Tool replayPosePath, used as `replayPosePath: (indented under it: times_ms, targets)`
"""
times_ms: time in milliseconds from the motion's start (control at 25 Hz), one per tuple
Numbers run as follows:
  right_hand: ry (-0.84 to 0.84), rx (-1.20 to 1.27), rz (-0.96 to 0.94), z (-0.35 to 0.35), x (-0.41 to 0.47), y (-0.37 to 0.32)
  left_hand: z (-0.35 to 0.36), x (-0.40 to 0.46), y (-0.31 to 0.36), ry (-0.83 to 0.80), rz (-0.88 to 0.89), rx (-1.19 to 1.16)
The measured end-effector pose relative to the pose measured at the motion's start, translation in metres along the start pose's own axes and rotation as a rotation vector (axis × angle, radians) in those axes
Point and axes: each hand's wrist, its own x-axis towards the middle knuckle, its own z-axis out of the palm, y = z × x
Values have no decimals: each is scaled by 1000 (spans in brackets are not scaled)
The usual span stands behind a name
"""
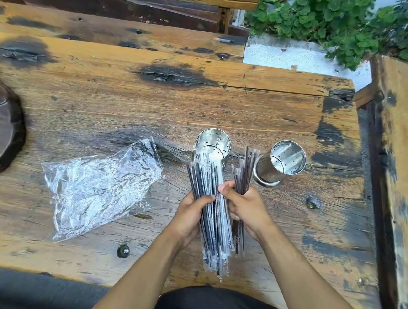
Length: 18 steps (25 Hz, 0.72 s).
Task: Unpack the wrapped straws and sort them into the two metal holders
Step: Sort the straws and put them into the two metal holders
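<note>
Head view. Outer bag [100, 186] lies empty and crumpled on table [79, 97], left of the hands: unpacking done. Left hand [189, 215] curled round the big bundle of wrapped straws [211, 205]; right hand [247, 208] grips a smaller bunch [243, 175], thumb reaching onto the big bundle. Both bunches held above the table, tips toward the holders. Left holder [212, 144] and right holder [282, 162] stand upright just beyond, both appear empty. Judgement: splitting under way; no straws sorted in yet.
</note>
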Motion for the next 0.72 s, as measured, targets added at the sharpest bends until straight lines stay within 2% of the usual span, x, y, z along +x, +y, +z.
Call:
replayPosePath:
  times_ms: [200, 400, 720]
  targets:
    - [13, 39, 2, -1, 3, 3, 2, -1, 2, 13, 47, 2]
    - [27, -39, -63, 4, 5, 5, 8, 0, 5, 17, 85, 26]
    - [16, 171, 49, -7, 3, 7, 1, 1, 4, 37, 65, -29]
